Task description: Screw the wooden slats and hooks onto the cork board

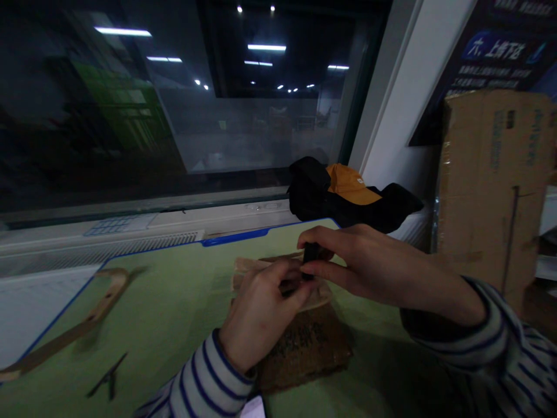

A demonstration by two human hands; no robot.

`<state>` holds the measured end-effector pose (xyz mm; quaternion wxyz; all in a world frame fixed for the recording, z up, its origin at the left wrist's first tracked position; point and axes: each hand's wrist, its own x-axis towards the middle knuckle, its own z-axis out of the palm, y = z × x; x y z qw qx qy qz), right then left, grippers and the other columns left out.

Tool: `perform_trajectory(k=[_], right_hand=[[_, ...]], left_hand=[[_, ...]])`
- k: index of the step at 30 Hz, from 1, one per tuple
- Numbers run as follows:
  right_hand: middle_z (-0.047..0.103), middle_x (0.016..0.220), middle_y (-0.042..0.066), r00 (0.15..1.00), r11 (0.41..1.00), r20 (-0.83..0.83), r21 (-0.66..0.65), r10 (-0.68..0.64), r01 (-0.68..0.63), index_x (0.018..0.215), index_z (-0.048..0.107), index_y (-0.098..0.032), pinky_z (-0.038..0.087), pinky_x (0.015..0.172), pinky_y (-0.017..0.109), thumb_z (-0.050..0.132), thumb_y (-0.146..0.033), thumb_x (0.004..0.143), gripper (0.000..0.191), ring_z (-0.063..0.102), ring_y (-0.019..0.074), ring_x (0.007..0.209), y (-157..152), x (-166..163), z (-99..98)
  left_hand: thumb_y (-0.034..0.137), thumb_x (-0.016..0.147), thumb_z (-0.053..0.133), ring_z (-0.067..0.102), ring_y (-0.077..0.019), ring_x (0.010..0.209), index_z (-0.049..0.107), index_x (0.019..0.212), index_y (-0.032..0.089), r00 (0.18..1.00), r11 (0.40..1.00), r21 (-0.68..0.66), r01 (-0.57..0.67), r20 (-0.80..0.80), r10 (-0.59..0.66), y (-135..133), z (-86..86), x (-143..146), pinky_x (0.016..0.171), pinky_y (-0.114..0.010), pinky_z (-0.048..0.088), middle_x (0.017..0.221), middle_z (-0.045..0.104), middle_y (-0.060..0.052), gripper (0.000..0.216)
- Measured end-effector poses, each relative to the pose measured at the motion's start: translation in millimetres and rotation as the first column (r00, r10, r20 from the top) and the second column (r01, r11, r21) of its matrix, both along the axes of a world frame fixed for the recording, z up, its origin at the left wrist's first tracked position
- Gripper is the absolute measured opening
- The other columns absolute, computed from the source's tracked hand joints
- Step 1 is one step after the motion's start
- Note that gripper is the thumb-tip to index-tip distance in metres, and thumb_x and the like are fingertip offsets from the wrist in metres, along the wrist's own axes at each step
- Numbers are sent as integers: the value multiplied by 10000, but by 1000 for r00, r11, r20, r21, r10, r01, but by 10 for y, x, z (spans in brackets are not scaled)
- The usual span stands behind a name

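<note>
A small black block-shaped piece (310, 259) stands upright between the thumb and forefinger of my right hand (365, 264). Close against its lower end are the curled fingers of my left hand (263, 310); what they grip, if anything, is hidden. Below both hands lies a brown, worn cardboard piece (311, 348) with dark handwriting on it. Pale tan, wood-coloured pieces (248, 265) rest at its far end, partly covered by my left hand.
A green mat (174, 313) with blue edging covers the table. On its left lie a curved wooden strip (104, 302) and a small dark tool-like piece (108, 377). A phone-like object (253, 408) shows at the bottom. Beyond are an orange cap (350, 184), black cloth (322, 203) and a cardboard box (483, 191).
</note>
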<state>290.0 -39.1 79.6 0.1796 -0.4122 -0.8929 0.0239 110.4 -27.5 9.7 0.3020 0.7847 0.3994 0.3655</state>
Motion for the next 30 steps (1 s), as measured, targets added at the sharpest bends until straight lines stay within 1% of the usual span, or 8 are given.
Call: perform_trajectory(k=[4, 8, 10, 13, 19, 23, 27, 30], right_hand=[[701, 843, 25, 1000, 1000, -26, -2, -1, 1, 1144, 534, -192, 433, 587, 238, 512, -346, 909, 283, 662, 151, 716, 14, 8, -30], [699, 962, 33, 998, 1000, -58, -9, 20, -20, 1305, 449, -208, 474, 691, 248, 538, -290, 897, 425, 662, 162, 846, 13, 7, -34], [691, 1027, 36, 997, 999, -66, 4, 48, -48, 1299, 470, -211, 473, 735, 240, 520, -236, 904, 399, 655, 152, 891, 8, 1, -18], [676, 1098, 46, 996, 998, -57, 12, 68, -67, 1198, 555, -197, 466, 764, 233, 490, -210, 917, 288, 652, 140, 898, 1, -11, 14], [687, 977, 13, 998, 998, -41, -28, 49, -50, 1152, 562, -200, 446, 678, 229, 486, -216, 920, 245, 641, 125, 804, -7, -15, 30], [682, 984, 14, 999, 999, -33, -26, 32, -33, 1146, 554, -203, 435, 681, 228, 483, -237, 924, 235, 638, 121, 801, 2, -7, 15], [679, 943, -2, 999, 999, -28, -8, 39, -39, 1136, 545, -207, 418, 649, 220, 492, -245, 923, 223, 633, 107, 761, 14, -1, 6], [675, 941, -7, 999, 999, -26, -8, 38, -38, 1135, 541, -209, 414, 650, 217, 487, -248, 927, 219, 633, 104, 767, 10, -3, 11]], left_hand=[[252, 831, 620, 685, -168, 805, 672, 902, 208, 1000, 1000, -3, -6, 5, 6, -1, -9, -9, 736, -272, 521, 881, 738, -4, 98], [246, 855, 599, 677, -162, 822, 680, 899, 220, 1000, 1000, 14, 12, -8, -12, 10, -24, -30, 755, -275, 501, 898, 735, 11, 97], [252, 859, 597, 675, -166, 827, 680, 910, 224, 1000, 999, 24, 21, -7, -21, 13, -30, -38, 756, -280, 497, 905, 733, 11, 101], [259, 859, 601, 672, -175, 814, 678, 908, 221, 999, 998, 48, 28, -21, -27, 9, -28, -41, 740, -288, 492, 887, 732, 5, 100], [228, 854, 606, 665, -166, 781, 676, 887, 211, 998, 996, 81, 44, -52, -40, 4, -4, -35, 704, -272, 481, 860, 727, 4, 79], [226, 859, 597, 664, -161, 776, 674, 889, 210, 997, 994, 91, 57, -50, -53, 8, -3, -42, 698, -267, 479, 865, 726, 4, 84], [200, 853, 600, 668, -155, 800, 675, 914, 219, 997, 993, 99, 63, -39, -60, 12, -4, -50, 720, -257, 482, 880, 728, 16, 98], [198, 854, 599, 670, -149, 805, 673, 915, 220, 997, 993, 92, 73, -27, -71, 18, -9, -49, 719, -250, 485, 883, 728, 25, 98]])
